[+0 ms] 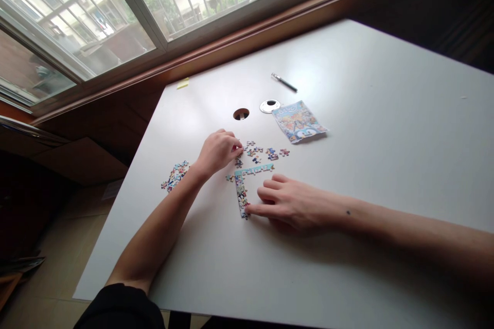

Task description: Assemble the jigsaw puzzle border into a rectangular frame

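Observation:
My left hand (219, 153) is closed in a pinch at the left side of a loose group of puzzle pieces (254, 151). A small puzzle piece seems to be between its thumb and fingers, mostly hidden. Just below lies a joined strip of puzzle edge (254, 170), forming a corner with a second strip running down toward me. My right hand (287, 200) rests on the table with its index finger stretched out, touching the lower end of the downward strip (241, 195). Its other fingers are bent and hold nothing.
A second heap of puzzle pieces (175, 176) lies left, partly behind my left forearm. Farther back are a picture sheet (300, 121), a round cover (269, 107), a pen (284, 83) and a cable hole (241, 114) in the white table (370, 154). A window stands beyond.

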Demonstrator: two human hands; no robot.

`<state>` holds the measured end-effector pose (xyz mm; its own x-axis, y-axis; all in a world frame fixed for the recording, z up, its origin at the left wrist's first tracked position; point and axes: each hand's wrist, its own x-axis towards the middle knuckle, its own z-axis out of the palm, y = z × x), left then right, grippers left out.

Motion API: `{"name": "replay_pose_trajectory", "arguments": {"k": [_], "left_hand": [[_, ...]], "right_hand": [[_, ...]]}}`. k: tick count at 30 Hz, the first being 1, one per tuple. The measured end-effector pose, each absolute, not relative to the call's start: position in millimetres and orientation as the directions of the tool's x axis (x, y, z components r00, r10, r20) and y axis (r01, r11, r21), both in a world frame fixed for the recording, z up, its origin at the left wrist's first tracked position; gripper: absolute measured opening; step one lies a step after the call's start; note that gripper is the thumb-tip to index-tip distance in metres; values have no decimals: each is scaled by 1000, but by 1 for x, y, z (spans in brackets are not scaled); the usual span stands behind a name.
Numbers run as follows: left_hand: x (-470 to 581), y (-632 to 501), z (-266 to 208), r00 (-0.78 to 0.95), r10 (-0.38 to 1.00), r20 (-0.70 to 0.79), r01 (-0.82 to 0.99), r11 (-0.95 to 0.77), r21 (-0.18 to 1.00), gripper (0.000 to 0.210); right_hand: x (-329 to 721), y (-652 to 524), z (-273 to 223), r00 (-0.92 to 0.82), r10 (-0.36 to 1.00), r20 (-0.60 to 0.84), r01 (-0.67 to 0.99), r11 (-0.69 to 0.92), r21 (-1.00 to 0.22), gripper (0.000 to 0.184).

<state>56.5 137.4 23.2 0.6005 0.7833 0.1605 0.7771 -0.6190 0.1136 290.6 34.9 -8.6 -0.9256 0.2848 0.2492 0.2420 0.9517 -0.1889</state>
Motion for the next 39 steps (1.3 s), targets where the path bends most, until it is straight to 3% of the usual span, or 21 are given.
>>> {"name": "replay_pose_trajectory", "arguments": {"k": [8,12,17,20,39], "left_hand": [[51,145,32,585,801,128,752,-594,285,5],[32,111,43,629,753,193,667,-651,362,6],[19,32,45,788,580,206,527,-809,260,6],[20,2,35,819,534,210,494,-842,218,4],[26,-5,19,836,489,250,489,-870,68,11]], "right_hand": [[291,36,-9,-929,268,254,227,957,-178,38],[291,36,-6,-930,288,230,242,948,-208,38],[292,38,-6,-928,303,219,234,928,-290,38],[292,39,-8,-928,288,236,219,935,-279,37],[293,40,-12,-917,273,291,192,941,-279,35]]}}
